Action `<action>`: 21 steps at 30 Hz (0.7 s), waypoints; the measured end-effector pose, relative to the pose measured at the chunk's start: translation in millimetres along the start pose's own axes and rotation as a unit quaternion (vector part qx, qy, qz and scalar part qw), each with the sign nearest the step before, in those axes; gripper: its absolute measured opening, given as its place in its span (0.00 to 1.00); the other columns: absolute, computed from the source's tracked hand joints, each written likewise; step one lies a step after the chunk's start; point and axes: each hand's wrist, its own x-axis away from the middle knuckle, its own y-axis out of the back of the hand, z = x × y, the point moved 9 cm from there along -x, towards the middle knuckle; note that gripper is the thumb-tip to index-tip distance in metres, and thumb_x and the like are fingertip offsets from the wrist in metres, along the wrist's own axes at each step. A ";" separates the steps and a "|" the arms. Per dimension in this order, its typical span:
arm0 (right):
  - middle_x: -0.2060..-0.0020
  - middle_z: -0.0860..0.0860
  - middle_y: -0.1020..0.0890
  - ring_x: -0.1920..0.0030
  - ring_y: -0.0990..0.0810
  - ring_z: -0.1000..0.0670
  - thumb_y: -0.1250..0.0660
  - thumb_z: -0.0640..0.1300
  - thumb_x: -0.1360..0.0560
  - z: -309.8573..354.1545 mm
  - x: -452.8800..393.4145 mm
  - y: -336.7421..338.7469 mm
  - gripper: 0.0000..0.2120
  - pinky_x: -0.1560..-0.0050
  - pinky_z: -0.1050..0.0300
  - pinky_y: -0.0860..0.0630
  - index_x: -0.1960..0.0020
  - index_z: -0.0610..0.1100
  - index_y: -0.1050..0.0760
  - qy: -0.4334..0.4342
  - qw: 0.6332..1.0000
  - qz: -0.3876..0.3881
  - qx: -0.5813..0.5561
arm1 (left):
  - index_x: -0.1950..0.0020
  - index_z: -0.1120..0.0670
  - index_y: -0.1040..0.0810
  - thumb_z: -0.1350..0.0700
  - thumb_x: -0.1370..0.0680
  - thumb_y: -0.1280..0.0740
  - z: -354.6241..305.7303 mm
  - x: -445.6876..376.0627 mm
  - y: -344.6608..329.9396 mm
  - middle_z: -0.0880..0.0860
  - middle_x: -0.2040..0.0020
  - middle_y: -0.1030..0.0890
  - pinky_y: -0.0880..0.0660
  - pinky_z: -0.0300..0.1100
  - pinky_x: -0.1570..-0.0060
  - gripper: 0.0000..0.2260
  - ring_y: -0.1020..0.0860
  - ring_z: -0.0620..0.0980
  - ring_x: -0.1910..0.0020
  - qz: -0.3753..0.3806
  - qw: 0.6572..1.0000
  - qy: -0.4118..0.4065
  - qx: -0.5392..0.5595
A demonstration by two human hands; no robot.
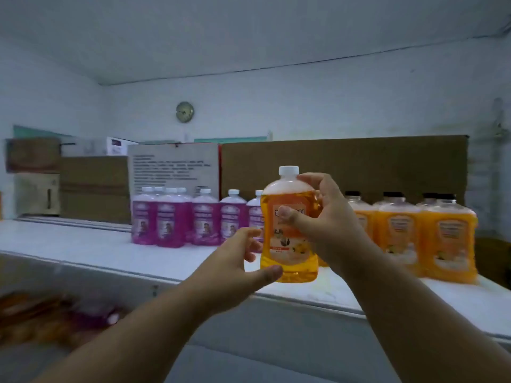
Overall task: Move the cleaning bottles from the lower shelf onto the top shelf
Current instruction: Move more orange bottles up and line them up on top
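Observation:
An orange bottle [287,244] with a white cap is held upright just above the front of the white top shelf [91,244]. My right hand [326,225] grips its upper right side, thumb across the label. My left hand [243,261] holds the bottle's lower left, thumb under the base edge. Several purple bottles [171,219] stand in a group behind on the left. Several orange bottles [431,233] with dark caps stand on the right of the shelf.
Brown cardboard boxes [345,167] line the back of the shelf, with a printed white sheet [174,170] among them. Blurred orange and purple bottles [55,316] lie on the lower level at bottom left. A round clock [184,111] hangs on the wall.

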 end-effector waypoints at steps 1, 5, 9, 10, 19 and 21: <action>0.48 0.62 0.26 0.51 0.20 0.54 0.25 0.50 0.28 7.8 -4.0 -35.6 0.24 0.62 0.61 0.18 0.42 0.67 0.35 0.001 0.999 0.012 -0.032 | 0.32 0.38 0.34 0.28 0.35 0.33 19.2 14.4 28.9 0.39 0.40 0.24 0.23 0.45 0.44 0.34 0.25 0.38 0.43 -0.016 1.000 0.013 -0.016; 0.47 0.54 0.23 0.51 0.18 0.51 0.23 0.45 0.30 42.1 -17.1 -182.8 0.25 0.60 0.53 0.17 0.43 0.65 0.31 0.003 0.986 0.073 -0.148 | 0.32 0.39 0.33 0.30 0.36 0.30 96.3 79.1 142.0 0.40 0.41 0.25 0.22 0.46 0.45 0.35 0.25 0.41 0.44 -0.073 0.993 0.082 -0.044; 0.49 0.49 0.21 0.54 0.16 0.52 0.22 0.42 0.32 81.1 -26.3 -324.5 0.25 0.62 0.51 0.17 0.44 0.63 0.29 0.000 0.962 0.129 -0.241 | 0.28 0.41 0.36 0.35 0.30 0.27 166.3 147.3 247.2 0.42 0.39 0.25 0.24 0.46 0.43 0.35 0.26 0.40 0.42 -0.124 0.976 0.157 -0.087; 0.48 0.49 0.21 0.53 0.16 0.51 0.22 0.43 0.32 91.3 -27.8 -357.7 0.25 0.61 0.50 0.17 0.44 0.63 0.29 0.004 0.957 0.144 -0.252 | 0.27 0.41 0.36 0.35 0.30 0.27 182.6 163.0 272.3 0.42 0.40 0.26 0.24 0.46 0.43 0.35 0.26 0.41 0.42 -0.139 0.969 0.178 -0.098; 0.49 0.58 0.23 0.53 0.18 0.52 0.22 0.48 0.32 139.8 -47.1 -612.6 0.26 0.61 0.53 0.16 0.40 0.62 0.31 0.033 0.928 0.226 -0.294 | 0.28 0.41 0.35 0.28 0.33 0.30 325.3 241.2 444.8 0.41 0.40 0.26 0.23 0.42 0.50 0.38 0.26 0.42 0.43 -0.221 0.926 0.271 -0.142; 0.47 0.56 0.23 0.51 0.18 0.52 0.22 0.48 0.31 142.2 -60.3 -661.6 0.27 0.60 0.54 0.16 0.39 0.59 0.32 0.044 0.926 0.222 -0.303 | 0.28 0.42 0.35 0.27 0.35 0.30 357.3 242.0 478.7 0.42 0.39 0.25 0.22 0.48 0.45 0.40 0.24 0.44 0.42 -0.229 0.922 0.273 -0.151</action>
